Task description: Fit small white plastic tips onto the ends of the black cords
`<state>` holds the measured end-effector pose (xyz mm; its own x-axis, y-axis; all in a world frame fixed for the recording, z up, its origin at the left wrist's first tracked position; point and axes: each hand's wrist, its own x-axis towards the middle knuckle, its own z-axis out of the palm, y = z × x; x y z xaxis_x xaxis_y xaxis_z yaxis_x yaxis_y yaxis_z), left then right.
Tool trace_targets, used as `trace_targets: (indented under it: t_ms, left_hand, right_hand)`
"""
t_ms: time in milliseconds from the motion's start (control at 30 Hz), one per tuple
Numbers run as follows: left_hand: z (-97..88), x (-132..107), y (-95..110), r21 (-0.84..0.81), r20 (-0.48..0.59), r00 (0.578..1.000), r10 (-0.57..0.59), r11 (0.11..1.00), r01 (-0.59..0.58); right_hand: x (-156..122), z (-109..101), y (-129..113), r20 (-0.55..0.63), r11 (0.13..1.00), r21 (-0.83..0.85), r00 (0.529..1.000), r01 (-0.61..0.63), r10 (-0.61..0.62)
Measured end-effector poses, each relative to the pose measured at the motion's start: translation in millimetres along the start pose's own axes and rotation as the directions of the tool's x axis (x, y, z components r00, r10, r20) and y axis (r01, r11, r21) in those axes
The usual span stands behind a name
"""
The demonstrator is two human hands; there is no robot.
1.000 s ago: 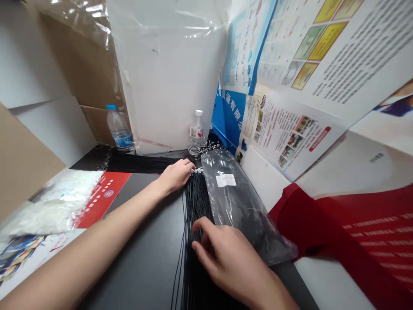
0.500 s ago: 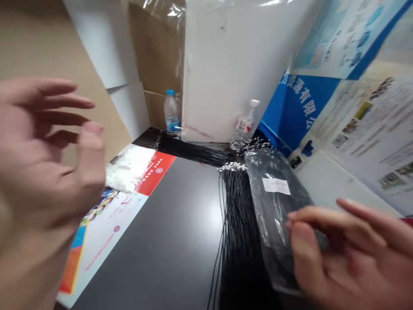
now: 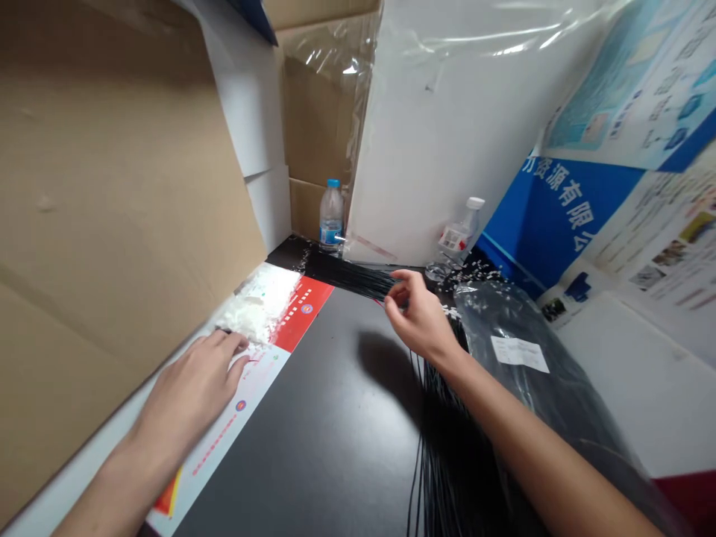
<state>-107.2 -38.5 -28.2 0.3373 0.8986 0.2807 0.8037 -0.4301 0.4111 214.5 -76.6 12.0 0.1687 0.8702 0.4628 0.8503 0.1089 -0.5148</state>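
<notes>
My left hand (image 3: 204, 377) rests palm down at the near edge of a pile of small white pieces (image 3: 254, 313), its fingertips touching the pile and thumb held apart. What lies under those fingertips is hidden. My right hand (image 3: 417, 309) hovers at the right end of a bundle of thin black wires (image 3: 350, 274), fingers bent, a gap between thumb and forefinger, nothing visible in it. Beneath the right forearm, a second bundle of black wires (image 3: 433, 447) with white ends runs toward me; the hand partly covers those ends.
A printed sheet (image 3: 262, 380) lies under the white pile. On the right is a clear plastic bag (image 3: 503, 388) with a white label. Two bottles, one blue-capped (image 3: 332, 216) and one white-capped (image 3: 462, 235), stand at the back. Cardboard (image 3: 123, 239) walls the left side.
Both hands have moved from close to the camera out over the table: the left down to the white pile, the right leftward and forward to the wires. The view has shifted left.
</notes>
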Motion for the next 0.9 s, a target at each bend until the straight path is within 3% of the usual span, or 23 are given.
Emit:
trace_targets:
  t_ms: [67, 167, 400, 567, 700, 900]
  left_hand:
    - [0.9, 4, 0, 0.161, 0.052, 0.999, -0.016, 0.987, 0.007]
    - [-0.6, 10, 1, 0.168, 0.085, 0.996, -0.015, 0.986, 0.001]
    - [2.2, 5, -1, 0.154, 0.122, 0.990, -0.064, 0.987, 0.045]
    - [-2.0, 7, 3, 0.163, 0.170, 0.984, -0.059, 0.986, 0.031]
    - [-5.5, 12, 7, 0.212, 0.249, 0.960, -0.128, 0.974, 0.074]
    - [-5.8, 12, 7, 0.262, 0.224, 0.968, -0.116, 0.963, 0.055]
  right_hand:
    - [25, 16, 2, 0.116, 0.997, -0.079, 0.993, -0.023, 0.033]
    - [60, 42, -1, 0.271, 0.979, -0.202, 0.962, 0.016, 0.040]
    - [102, 99, -19, 0.368, 0.924, -0.367, 0.929, 0.107, 0.038]
    - [109, 107, -20, 0.396, 0.875, -0.462, 0.916, 0.141, 0.061]
    - [107, 108, -16, 0.377, 0.861, -0.482, 0.925, 0.162, 0.037]
    - [102, 101, -16, 0.329, 0.865, -0.473, 0.944, 0.168, -0.003]
